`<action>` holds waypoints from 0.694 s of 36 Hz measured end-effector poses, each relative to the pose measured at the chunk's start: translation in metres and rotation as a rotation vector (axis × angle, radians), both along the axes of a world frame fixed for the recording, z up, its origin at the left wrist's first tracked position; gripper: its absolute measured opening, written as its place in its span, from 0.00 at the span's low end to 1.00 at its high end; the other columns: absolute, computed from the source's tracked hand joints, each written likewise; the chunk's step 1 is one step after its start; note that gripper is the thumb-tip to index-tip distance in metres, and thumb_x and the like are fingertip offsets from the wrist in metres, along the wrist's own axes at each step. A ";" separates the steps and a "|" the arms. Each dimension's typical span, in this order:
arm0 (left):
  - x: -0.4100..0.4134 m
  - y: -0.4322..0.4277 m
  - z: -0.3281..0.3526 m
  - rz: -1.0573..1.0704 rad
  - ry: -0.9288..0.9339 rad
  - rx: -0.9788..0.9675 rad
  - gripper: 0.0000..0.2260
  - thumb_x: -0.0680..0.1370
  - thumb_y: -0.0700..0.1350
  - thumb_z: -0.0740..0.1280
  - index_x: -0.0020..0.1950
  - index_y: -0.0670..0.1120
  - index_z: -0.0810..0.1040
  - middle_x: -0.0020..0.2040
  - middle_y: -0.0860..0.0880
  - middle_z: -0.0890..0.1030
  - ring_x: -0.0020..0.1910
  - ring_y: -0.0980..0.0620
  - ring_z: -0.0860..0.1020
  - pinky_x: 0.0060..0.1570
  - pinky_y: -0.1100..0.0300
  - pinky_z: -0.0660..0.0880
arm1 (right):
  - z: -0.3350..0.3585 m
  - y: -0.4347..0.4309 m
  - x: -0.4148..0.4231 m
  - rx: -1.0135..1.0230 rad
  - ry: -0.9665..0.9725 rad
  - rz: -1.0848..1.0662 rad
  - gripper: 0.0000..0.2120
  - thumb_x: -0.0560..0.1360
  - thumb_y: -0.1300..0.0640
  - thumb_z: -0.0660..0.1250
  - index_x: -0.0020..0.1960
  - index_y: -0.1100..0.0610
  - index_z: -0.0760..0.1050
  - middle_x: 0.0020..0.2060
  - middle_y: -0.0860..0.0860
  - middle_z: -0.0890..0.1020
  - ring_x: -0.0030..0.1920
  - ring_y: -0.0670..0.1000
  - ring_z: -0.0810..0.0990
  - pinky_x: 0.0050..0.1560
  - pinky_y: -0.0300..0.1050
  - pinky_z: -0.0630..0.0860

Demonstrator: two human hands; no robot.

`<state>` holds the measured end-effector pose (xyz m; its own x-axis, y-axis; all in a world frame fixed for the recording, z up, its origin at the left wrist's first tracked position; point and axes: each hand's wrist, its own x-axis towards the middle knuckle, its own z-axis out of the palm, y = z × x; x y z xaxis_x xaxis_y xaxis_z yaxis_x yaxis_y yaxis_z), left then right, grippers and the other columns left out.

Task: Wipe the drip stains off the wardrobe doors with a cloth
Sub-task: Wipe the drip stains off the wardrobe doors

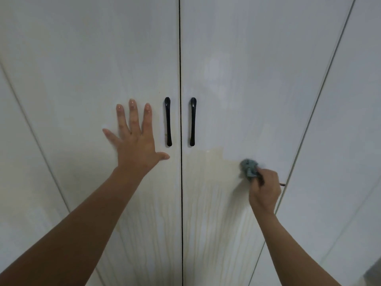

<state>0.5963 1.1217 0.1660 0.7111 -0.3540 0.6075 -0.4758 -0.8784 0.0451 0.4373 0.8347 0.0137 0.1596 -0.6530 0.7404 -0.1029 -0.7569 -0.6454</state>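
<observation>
Streaking both white doors (247,79), yellowish drip stains (206,203); right fingers (261,176) clutch bunched grey cloth (248,167); left fingers (133,118) spread flat.

On the left door (82,69), the left hand (135,145) is lying flat, just left of the left handle (168,121). The right handle (193,121) is sitting across the centre gap on the right door (257,69). The right hand (265,190) is holding the cloth (249,168) against that door, below and right of the handle, with the drip stains (212,203) running left of and below it.

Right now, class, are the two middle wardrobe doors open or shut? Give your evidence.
Shut: the left door and right door lie flush, only a thin dark seam between them.
</observation>
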 end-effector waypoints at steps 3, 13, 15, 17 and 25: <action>0.000 -0.001 0.000 0.011 0.001 0.008 0.69 0.61 0.75 0.74 0.81 0.51 0.28 0.81 0.43 0.29 0.80 0.34 0.33 0.67 0.18 0.52 | 0.022 -0.007 0.002 0.321 -0.269 -0.086 0.10 0.79 0.62 0.65 0.59 0.60 0.79 0.52 0.52 0.80 0.55 0.55 0.79 0.58 0.49 0.77; 0.002 0.000 -0.001 0.010 -0.007 0.009 0.69 0.61 0.75 0.74 0.81 0.51 0.28 0.81 0.43 0.28 0.80 0.34 0.33 0.67 0.19 0.51 | 0.025 0.052 0.048 0.176 -0.214 -0.020 0.12 0.69 0.70 0.62 0.48 0.65 0.81 0.44 0.60 0.77 0.43 0.48 0.72 0.46 0.33 0.68; 0.002 0.000 -0.001 0.013 -0.002 0.007 0.69 0.61 0.76 0.73 0.81 0.51 0.28 0.81 0.43 0.28 0.80 0.35 0.33 0.67 0.19 0.52 | 0.011 0.061 0.051 0.021 -0.098 0.054 0.12 0.68 0.69 0.62 0.47 0.64 0.81 0.43 0.56 0.76 0.41 0.54 0.75 0.42 0.44 0.71; 0.001 0.000 -0.001 0.010 0.001 0.003 0.69 0.61 0.75 0.74 0.81 0.51 0.28 0.81 0.43 0.28 0.80 0.35 0.32 0.68 0.18 0.51 | 0.004 0.063 0.049 -0.083 -0.031 0.100 0.10 0.68 0.70 0.63 0.46 0.64 0.80 0.42 0.53 0.73 0.39 0.56 0.75 0.38 0.46 0.72; 0.001 0.000 0.000 0.004 0.024 0.002 0.69 0.62 0.76 0.73 0.80 0.52 0.27 0.80 0.44 0.26 0.79 0.35 0.30 0.69 0.19 0.51 | 0.050 0.039 0.035 0.286 -0.389 0.041 0.10 0.76 0.66 0.64 0.56 0.61 0.78 0.50 0.52 0.76 0.46 0.47 0.75 0.50 0.32 0.71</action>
<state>0.5978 1.1222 0.1665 0.7271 -0.3525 0.5891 -0.4711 -0.8804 0.0547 0.4721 0.8733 0.0637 -0.0635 -0.8378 0.5423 0.2139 -0.5422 -0.8126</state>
